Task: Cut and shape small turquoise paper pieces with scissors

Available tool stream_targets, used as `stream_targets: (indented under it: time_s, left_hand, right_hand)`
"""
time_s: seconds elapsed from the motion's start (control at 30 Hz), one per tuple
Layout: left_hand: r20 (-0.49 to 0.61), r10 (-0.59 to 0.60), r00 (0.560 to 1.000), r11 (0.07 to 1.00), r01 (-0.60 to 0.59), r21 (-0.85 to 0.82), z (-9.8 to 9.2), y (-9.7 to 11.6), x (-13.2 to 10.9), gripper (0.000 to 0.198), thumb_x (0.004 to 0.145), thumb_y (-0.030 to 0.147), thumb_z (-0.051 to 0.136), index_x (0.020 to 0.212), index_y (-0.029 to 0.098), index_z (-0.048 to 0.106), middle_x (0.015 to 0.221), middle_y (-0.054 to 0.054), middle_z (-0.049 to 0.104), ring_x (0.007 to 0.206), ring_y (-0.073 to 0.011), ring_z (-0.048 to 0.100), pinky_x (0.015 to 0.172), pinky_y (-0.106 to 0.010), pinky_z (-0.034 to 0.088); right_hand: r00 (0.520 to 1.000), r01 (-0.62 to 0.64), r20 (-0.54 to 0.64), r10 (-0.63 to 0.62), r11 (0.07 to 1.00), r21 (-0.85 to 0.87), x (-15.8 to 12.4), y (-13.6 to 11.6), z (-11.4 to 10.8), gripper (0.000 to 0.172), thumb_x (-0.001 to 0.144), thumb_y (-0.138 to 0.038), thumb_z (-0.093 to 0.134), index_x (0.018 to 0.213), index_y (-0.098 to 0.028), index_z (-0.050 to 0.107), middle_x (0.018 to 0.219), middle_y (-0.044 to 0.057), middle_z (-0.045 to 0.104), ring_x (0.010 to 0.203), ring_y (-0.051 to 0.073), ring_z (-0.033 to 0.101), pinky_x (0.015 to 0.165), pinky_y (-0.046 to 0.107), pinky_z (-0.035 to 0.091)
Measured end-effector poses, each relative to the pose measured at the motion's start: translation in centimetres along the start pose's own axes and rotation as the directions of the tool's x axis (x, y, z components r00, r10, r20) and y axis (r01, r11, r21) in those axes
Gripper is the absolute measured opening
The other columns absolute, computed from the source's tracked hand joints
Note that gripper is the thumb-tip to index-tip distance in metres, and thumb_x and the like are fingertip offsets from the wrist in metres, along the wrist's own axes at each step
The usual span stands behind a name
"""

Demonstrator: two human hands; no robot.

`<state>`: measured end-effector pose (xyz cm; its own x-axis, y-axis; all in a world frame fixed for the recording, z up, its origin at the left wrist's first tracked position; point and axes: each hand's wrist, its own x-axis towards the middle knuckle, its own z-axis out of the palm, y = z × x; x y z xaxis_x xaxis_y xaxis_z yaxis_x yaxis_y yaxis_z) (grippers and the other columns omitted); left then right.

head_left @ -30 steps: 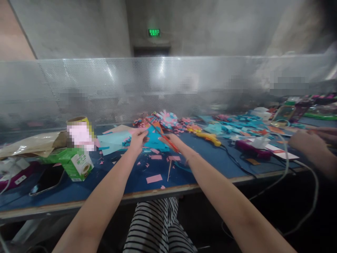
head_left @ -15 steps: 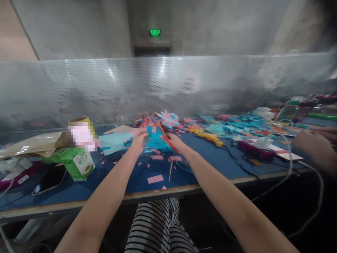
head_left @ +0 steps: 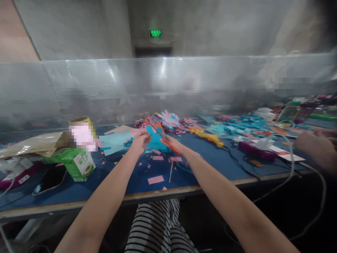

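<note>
My left hand is closed on the edge of a piece of blue paper, at the middle of the bench. My right hand grips red-handled scissors, whose blades point up and left across the blue paper. Behind both hands lies a heap of pink, blue and orange paper flowers. Pale blue paper sheets lie left of my left hand. Small pink scraps and a pink rectangle are scattered nearer the front edge, beside a thin stick.
A yellow glue gun with a black cord lies to the right, near a purple power strip. On the left are a green carton and a phone. A co-worker's hand is at the far right. A perforated screen stands behind.
The scissors have shifted slightly against the blue paper, and their blades now lie across a notch in it. My left fingers look more closed. The co-worker's hand has moved a little right.
</note>
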<state>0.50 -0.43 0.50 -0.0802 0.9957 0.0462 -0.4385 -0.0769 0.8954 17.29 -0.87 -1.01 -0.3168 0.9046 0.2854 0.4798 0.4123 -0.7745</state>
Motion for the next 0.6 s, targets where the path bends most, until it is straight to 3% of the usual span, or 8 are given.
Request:
stream_targets:
  time_s: [0.27, 0.4, 0.5, 0.6]
  left_hand:
    - [0.01, -0.013, 1.0, 0.999, 0.013, 0.034, 0.1, 0.1, -0.4, 0.022, 0.054, 0.01, 0.065, 0.06, 0.016, 0.045, 0.057, 0.003, 0.056, 0.058, -0.011, 0.06, 0.055, -0.021, 0.045]
    - [0.01, 0.021, 1.0, 0.998, -0.022, 0.053, -0.1, 0.0, -0.1, 0.022, 0.053, 0.009, 0.066, 0.056, 0.015, 0.045, 0.05, 0.004, 0.053, 0.051, -0.0072, 0.054, 0.053, -0.018, 0.043]
    - [0.054, 0.038, 0.998, 0.998, -0.041, 0.047, -0.1, -0.1, 0.0, 0.021, 0.053, 0.006, 0.065, 0.054, 0.014, 0.045, 0.048, 0.003, 0.052, 0.052, -0.0072, 0.055, 0.057, -0.019, 0.044]
    - [0.1, 0.007, 0.995, 0.997, -0.015, 0.072, 0.0, -0.4, 0.0, 0.021, 0.053, 0.004, 0.064, 0.055, 0.014, 0.045, 0.049, 0.002, 0.054, 0.052, -0.0089, 0.057, 0.058, -0.021, 0.046]
  right_hand:
    - [0.999, 0.029, 0.021, -0.029, 1.0, -0.002, 0.4, 0.6, 0.4, 0.042, 0.073, -0.052, 0.047, 0.087, -0.013, 0.055, 0.082, 0.005, 0.057, 0.074, 0.016, 0.051, 0.066, 0.028, 0.04]
    - [0.992, -0.106, -0.093, 0.084, 0.958, -0.266, 1.0, 1.4, 0.1, 0.043, 0.071, -0.05, 0.051, 0.086, -0.01, 0.057, 0.076, 0.008, 0.059, 0.071, 0.017, 0.052, 0.063, 0.027, 0.038]
    - [0.97, -0.217, -0.206, 0.128, 0.834, -0.506, 1.0, 2.5, -0.4, 0.036, 0.068, -0.04, 0.057, 0.085, -0.009, 0.059, 0.083, 0.013, 0.06, 0.083, 0.022, 0.053, 0.07, 0.028, 0.037]
    - [0.977, -0.213, -0.162, 0.141, 0.736, -0.642, 0.9, 3.5, -0.9, 0.034, 0.067, -0.036, 0.059, 0.087, -0.009, 0.061, 0.086, 0.016, 0.06, 0.093, 0.026, 0.051, 0.077, 0.031, 0.035]
